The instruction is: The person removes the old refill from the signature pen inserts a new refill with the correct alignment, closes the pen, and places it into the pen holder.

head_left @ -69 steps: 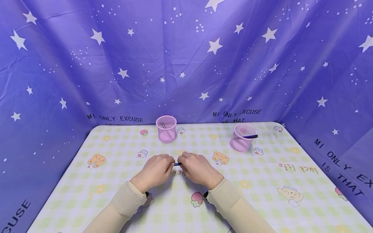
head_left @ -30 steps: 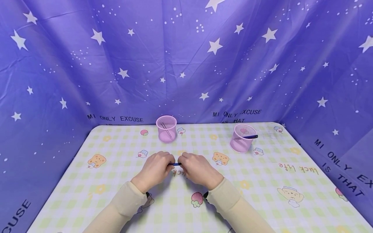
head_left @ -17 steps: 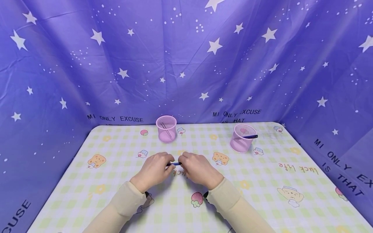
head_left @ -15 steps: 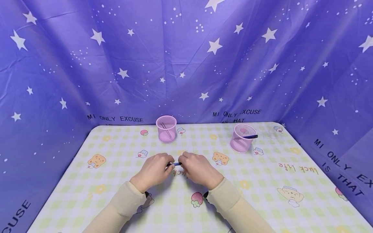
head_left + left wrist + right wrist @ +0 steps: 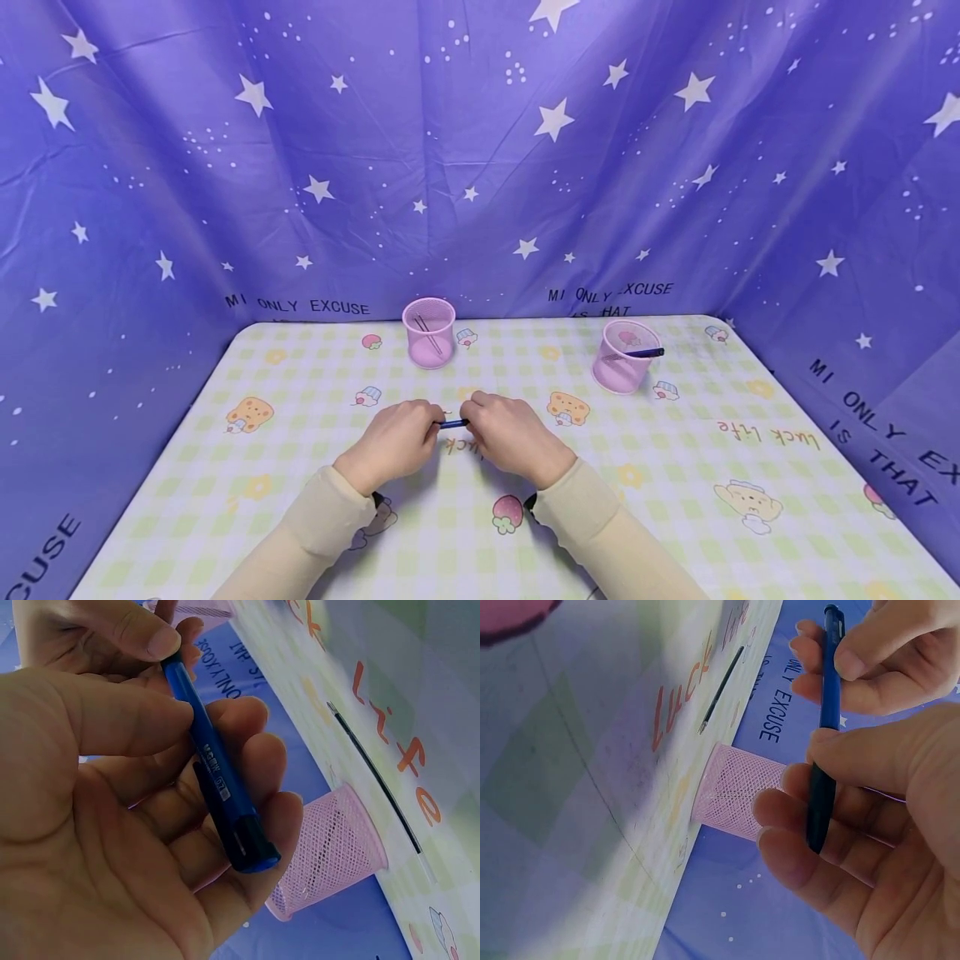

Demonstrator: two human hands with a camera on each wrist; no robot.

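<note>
Both hands hold one blue ballpoint pen (image 5: 453, 424) between them over the middle of the table. The left hand (image 5: 393, 442) pinches the blue barrel near the clip end, thumb on top and fingers curled beneath, as the left wrist view shows. The right hand (image 5: 513, 433) pinches the dark tapered tip section (image 5: 821, 806). Beyond the hands a thin dark pen refill (image 5: 382, 787) lies on the tablecloth; the hands mostly hide it in the head view.
A pink mesh pen cup (image 5: 429, 333) at the back holds thin dark refills. Another pink mesh cup (image 5: 626, 358), back right, has a dark blue pen part (image 5: 647, 352) leaning over its rim. A purple star curtain (image 5: 480, 167) encloses the checked table (image 5: 225, 517).
The left fingers have shifted along the pen, the thumb loosening and then closing on it again. More of the blue barrel shows between the hands. The right hand barely moved; the cups stayed.
</note>
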